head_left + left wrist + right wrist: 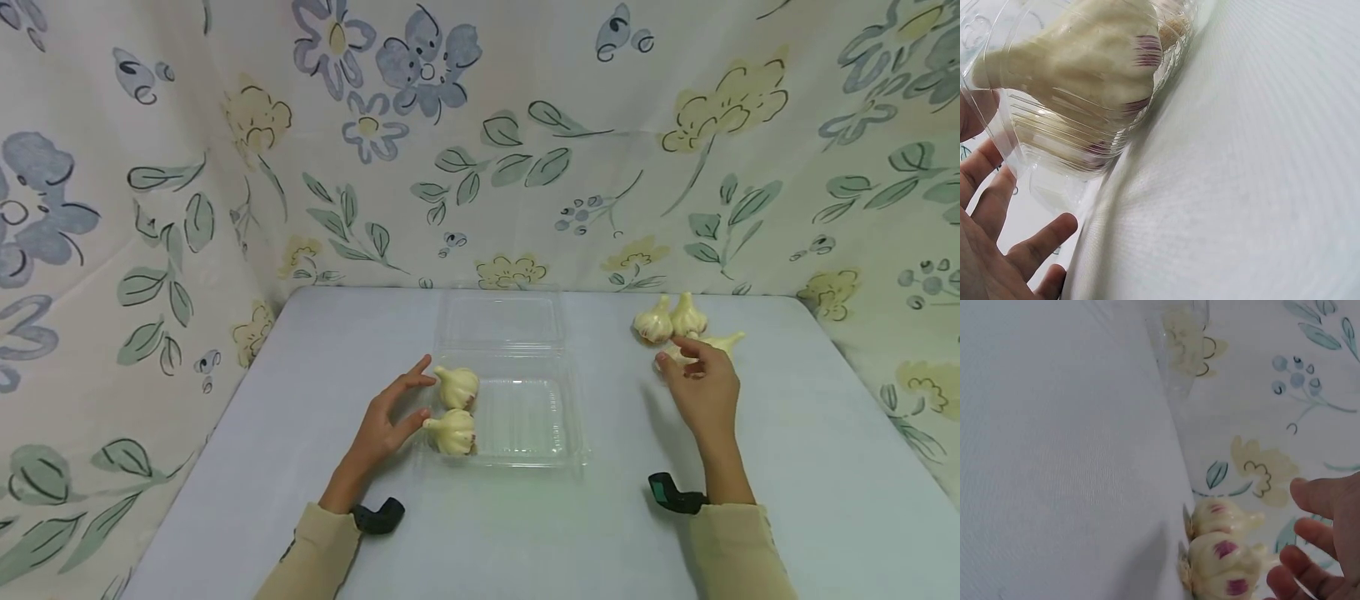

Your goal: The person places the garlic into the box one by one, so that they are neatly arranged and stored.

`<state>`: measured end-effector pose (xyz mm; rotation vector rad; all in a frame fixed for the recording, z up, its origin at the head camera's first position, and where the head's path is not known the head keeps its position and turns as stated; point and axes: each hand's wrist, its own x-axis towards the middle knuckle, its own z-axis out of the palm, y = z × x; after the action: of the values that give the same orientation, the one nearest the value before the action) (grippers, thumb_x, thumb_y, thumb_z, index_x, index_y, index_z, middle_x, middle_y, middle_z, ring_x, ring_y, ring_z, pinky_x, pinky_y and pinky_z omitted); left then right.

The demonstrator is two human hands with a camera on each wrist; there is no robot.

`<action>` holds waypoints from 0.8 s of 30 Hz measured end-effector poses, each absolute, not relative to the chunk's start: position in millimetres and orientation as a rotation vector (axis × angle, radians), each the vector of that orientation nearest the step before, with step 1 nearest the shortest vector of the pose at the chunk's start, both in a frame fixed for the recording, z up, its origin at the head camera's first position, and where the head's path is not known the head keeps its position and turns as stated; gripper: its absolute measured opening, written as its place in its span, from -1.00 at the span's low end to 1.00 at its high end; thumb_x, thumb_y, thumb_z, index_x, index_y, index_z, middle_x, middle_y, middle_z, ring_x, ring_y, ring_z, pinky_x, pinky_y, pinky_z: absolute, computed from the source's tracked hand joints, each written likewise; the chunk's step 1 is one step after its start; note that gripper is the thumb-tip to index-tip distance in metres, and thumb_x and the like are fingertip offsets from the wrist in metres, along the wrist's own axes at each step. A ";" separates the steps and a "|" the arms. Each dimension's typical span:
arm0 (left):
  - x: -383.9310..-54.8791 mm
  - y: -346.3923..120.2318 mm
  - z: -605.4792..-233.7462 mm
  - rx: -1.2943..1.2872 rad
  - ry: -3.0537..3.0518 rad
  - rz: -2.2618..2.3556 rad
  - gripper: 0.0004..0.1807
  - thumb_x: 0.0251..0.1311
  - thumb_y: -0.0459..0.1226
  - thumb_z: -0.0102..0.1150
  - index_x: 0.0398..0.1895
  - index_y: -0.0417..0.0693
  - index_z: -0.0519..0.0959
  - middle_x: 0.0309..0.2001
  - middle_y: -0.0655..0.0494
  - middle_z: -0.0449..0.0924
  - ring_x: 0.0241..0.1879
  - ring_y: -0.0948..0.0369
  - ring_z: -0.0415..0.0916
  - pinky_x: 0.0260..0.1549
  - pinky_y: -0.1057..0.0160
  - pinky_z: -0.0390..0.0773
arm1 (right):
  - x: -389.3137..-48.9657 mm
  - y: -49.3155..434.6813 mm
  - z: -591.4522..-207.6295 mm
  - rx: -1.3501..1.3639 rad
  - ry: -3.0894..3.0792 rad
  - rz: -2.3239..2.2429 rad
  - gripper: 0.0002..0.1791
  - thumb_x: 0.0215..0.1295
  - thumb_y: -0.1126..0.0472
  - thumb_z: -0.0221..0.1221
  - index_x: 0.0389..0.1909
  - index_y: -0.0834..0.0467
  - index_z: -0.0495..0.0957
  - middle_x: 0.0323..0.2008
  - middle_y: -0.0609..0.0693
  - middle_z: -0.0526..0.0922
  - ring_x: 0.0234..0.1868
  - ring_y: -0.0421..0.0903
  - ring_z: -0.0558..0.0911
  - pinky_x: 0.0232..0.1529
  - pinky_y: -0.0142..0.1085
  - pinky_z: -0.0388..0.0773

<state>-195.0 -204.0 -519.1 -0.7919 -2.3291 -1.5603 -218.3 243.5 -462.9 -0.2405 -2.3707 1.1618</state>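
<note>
A clear plastic clamshell container (525,421) lies with its lid (498,321) folded back. Along its left side sit two garlic bulbs, a rear bulb (458,387) and a front bulb (454,432), stems pointing left. My left hand (378,429) is spread beside that left wall; in the left wrist view its fingers (1047,244) are extended and the thumb side is partly behind clear plastic. My right hand (703,390) hovers over several garlic bulbs (652,321) at the back right, partly covering them. In the right wrist view, the loosely bent fingers (1316,500) are beside the bulbs (1225,562), apart from them.
A white-covered table (615,533) bears everything. Floral cloth (510,167) hangs behind it and at both sides. Dark wrist-worn devices (378,517) sit at both cuffs.
</note>
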 end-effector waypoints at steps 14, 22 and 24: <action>-194.8 -205.3 -521.7 -0.805 -2.315 -1.551 -0.55 0.25 -0.49 0.22 0.22 -0.27 0.51 0.55 -0.17 0.23 0.57 0.13 0.17 0.47 0.43 0.09 | -220.9 266.9 -477.9 -0.495 -2.534 1.207 -0.29 0.33 -0.01 0.32 0.35 0.34 0.44 0.19 0.30 0.47 -0.01 0.04 0.44 -0.19 -0.30 0.32; -194.4 -203.5 -518.8 -0.803 -2.314 -1.564 -0.55 0.25 -0.49 0.23 0.22 -0.28 0.51 0.56 -0.14 0.23 0.58 0.12 0.16 0.48 0.42 0.09 | -226.1 272.4 -485.1 -0.451 -2.566 1.238 -0.23 0.34 -0.04 0.31 0.42 0.32 0.36 0.22 0.32 0.45 -0.10 -0.04 0.52 -0.38 -0.58 0.34; -194.5 -203.0 -518.7 -0.805 -2.310 -1.562 -0.56 0.25 -0.48 0.22 0.22 -0.28 0.51 0.55 -0.15 0.23 0.58 0.12 0.15 0.48 0.43 0.08 | -227.4 272.7 -486.9 -0.437 -2.584 1.215 -0.23 0.35 -0.04 0.30 0.42 0.33 0.36 0.21 0.33 0.48 -0.07 0.03 0.55 -0.33 -0.55 0.35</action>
<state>-194.5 -203.0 -518.7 -0.8047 -2.3103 -1.5623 -227.4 272.7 -486.9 -0.4368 -2.5835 1.2149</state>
